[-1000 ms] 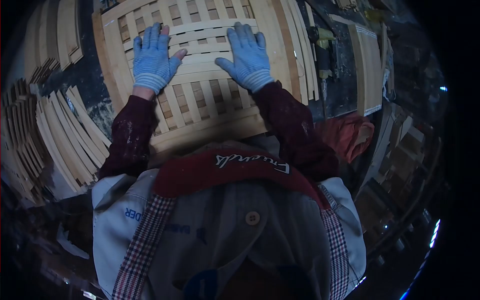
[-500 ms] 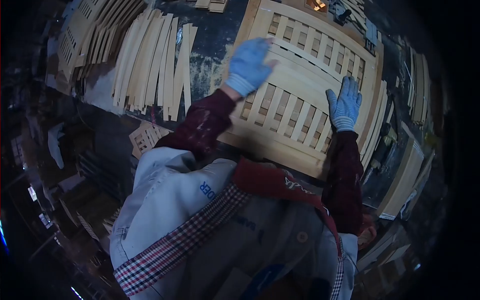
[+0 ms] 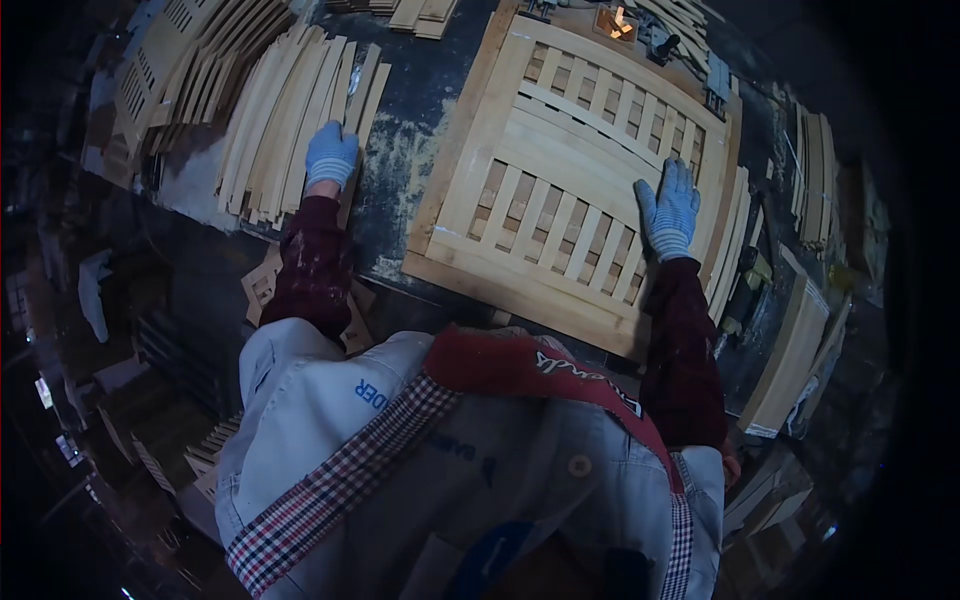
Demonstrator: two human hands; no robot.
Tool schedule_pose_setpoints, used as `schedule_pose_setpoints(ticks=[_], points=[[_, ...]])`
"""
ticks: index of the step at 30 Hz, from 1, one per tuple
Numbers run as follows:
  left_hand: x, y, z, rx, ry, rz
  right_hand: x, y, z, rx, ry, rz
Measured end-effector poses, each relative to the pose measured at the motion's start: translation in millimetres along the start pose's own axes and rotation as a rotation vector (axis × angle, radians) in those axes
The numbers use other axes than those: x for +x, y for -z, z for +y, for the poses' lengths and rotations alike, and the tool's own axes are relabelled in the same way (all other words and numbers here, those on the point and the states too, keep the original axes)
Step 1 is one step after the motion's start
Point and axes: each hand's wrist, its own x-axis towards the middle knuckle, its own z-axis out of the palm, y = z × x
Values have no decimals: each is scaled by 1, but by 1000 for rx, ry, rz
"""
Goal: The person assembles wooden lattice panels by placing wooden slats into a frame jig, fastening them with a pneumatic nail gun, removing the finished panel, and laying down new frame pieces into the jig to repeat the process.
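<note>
The person's two hands are well apart over the dark workbench (image 3: 400, 180), both in blue knit gloves with pale cuffs. The right hand (image 3: 671, 212) rests palm down on the right side of a slatted wooden panel (image 3: 575, 150), its fingers straight and its thumb held out from them. The left hand (image 3: 331, 156) is on the near part of a row of loose pale slats (image 3: 262, 130) at the left of the workbench, their lower ends lying by the near edge. Its fingers curl down, but I cannot tell whether they are clamped on a slat. The panel lies flat across the middle of the workbench, turned at an angle, with its near side along the near edge. It has a row of short bars on each side of a wide middle board, and browner wood (image 3: 430, 264) shows beneath its left and near sides. Pale dust covers the bare strip between slats and panel. Thin boards (image 3: 735, 240) lie just beside the panel's right side, with a dark power tool (image 3: 746, 290) next to them. Beyond the panel, toward the far edge, a small lit lamp (image 3: 620, 22) glows orange.
</note>
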Motion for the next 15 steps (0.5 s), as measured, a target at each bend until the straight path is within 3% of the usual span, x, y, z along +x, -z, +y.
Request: schedule_pose_setpoints(ticks=[1,2,4,5,6,7,8,9,10,12,15], points=[[-4,11,13,-60,-60,104,3,13,-7,76,-21,-14],[-12,15,33,-183,-265,223,4,28,-11,149,53,69],[-50,48,113,-249,-495,-29,-9,91,-54,74,332,256],[-75,43,144,-283,-700,-27,-16,107,-65,44,435,216],[-90,29,172,-306,-1058,76,-23,119,-72,21,536,179],[-107,15,194,-372,-1167,-1,-30,130,-77,-79,575,78],[-120,4,211,-382,-1104,-175,-35,131,-72,-147,495,-122],[-121,-13,221,-266,-1174,-196,-39,126,-64,-211,411,-321],[-119,-27,230,-149,-1241,-216,-52,93,-33,-350,362,-335],[-124,-38,246,-211,-1337,-181,-69,83,-22,-291,254,-469],[-126,-51,261,-170,-1310,-253,-84,76,-29,-91,238,-324]])
